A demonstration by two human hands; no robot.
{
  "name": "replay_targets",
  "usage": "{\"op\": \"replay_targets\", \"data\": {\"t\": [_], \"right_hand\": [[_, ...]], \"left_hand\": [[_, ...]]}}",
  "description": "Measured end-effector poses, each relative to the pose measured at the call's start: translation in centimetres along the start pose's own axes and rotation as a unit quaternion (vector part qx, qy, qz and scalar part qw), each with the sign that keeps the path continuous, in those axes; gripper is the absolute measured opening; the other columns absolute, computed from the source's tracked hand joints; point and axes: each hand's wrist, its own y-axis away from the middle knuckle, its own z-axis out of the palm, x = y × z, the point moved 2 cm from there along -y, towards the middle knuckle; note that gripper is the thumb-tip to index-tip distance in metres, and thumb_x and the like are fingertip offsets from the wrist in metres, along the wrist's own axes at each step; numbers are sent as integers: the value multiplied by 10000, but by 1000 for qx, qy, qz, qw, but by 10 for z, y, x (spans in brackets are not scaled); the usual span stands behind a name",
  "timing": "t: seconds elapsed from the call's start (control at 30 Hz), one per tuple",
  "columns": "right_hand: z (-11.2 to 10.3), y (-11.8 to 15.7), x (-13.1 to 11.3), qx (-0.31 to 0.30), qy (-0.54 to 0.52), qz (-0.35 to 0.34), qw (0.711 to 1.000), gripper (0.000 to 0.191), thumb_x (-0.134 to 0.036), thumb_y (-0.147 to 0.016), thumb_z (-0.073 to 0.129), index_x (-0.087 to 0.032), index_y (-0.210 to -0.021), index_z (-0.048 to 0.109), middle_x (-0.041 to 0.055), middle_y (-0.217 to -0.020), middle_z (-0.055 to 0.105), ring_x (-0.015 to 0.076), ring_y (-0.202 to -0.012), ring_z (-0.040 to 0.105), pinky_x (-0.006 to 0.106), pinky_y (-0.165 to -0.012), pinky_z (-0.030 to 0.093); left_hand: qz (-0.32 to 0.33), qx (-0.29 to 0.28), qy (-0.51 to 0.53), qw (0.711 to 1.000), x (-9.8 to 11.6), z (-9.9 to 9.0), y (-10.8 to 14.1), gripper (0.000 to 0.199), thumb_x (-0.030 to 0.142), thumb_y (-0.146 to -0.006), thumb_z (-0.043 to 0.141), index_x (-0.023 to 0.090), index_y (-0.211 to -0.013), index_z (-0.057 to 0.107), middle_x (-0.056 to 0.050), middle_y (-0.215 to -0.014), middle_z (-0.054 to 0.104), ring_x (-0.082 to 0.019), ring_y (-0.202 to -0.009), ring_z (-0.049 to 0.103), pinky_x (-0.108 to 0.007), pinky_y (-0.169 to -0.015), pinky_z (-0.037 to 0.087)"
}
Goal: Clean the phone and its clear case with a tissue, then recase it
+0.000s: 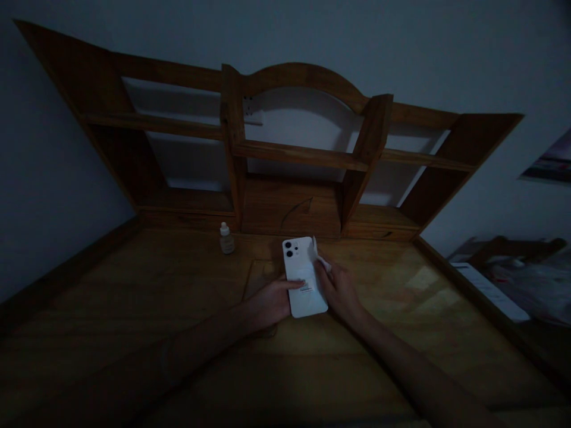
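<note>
A white phone (pixel 300 267) is held back side up over the wooden desk, its dark camera lenses at the upper left corner and a small label low on its back. My left hand (pixel 272 302) grips its left edge, with the thumb lying across the back near the label. At the phone's right edge, my right hand (pixel 335 285) pinches a thin white cloth or tissue (pixel 322 259) against the side. Some of my right fingers are hidden in the dim light.
A small bottle with a white cap (pixel 226 240) stands behind my left hand. Wooden shelving (pixel 298 157) rises along the desk's back edge. Beneath my hands lies a flat, thin-edged object (pixel 256 276). At the right, beyond the desk, are a chair (pixel 513 245) and a white item (pixel 491 292).
</note>
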Motion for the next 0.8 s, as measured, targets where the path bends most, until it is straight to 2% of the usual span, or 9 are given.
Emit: {"op": "replay_targets", "data": {"t": [0.1,0.2,0.33,0.5,0.67,0.8], "right_hand": [[3,1,0,-27,2,-41,999,460,-308,-973,406,-263,-1431,392,76,-1351,542,292,-1285,464,512,-1076,360],[3,2,-1,-51,16,-74,996,512,-263,-978,381,-273,-1481,285,44,-1468,406,253,-1377,334,497,-1140,280],[4,3,-6,-73,32,-101,992,501,-244,-977,384,-269,-1471,305,22,-1533,279,228,-1418,235,472,-1160,250],[4,2,-11,-92,15,-117,989,413,-250,-970,432,-265,-1380,472,34,-1478,386,230,-1391,305,499,-1153,253],[4,2,-16,-124,-28,-131,983,352,-255,-958,468,-277,-1295,566,38,-1387,510,227,-1326,421,508,-1142,266],[4,3,-19,-166,-66,-132,975,308,-252,-956,476,-270,-1228,620,43,-1338,560,216,-1275,488,491,-1137,277]], "left_hand": [[-17,-35,41,998,3,2,1,343,274,-896,547,94,-1188,558,-149,-1148,643,-260,-1154,559,-415,-1055,349],[-10,-73,66,995,5,3,1,424,398,-917,498,143,-1254,533,-131,-1190,627,-262,-1188,533,-425,-1065,324],[-10,-93,79,993,7,5,3,471,467,-917,465,200,-1302,508,-113,-1193,626,-264,-1168,546,-440,-1061,314],[-13,-97,82,992,8,4,4,516,513,-912,442,209,-1326,493,-110,-1196,622,-261,-1152,553,-434,-1050,323],[-12,-86,78,993,10,6,4,534,512,-911,440,177,-1324,494,-121,-1181,626,-259,-1149,553,-413,-1040,338],[-30,-69,89,993,10,5,5,521,519,-899,466,140,-1247,548,-124,-1088,655,-265,-1074,593,-422,-1019,363]]}}
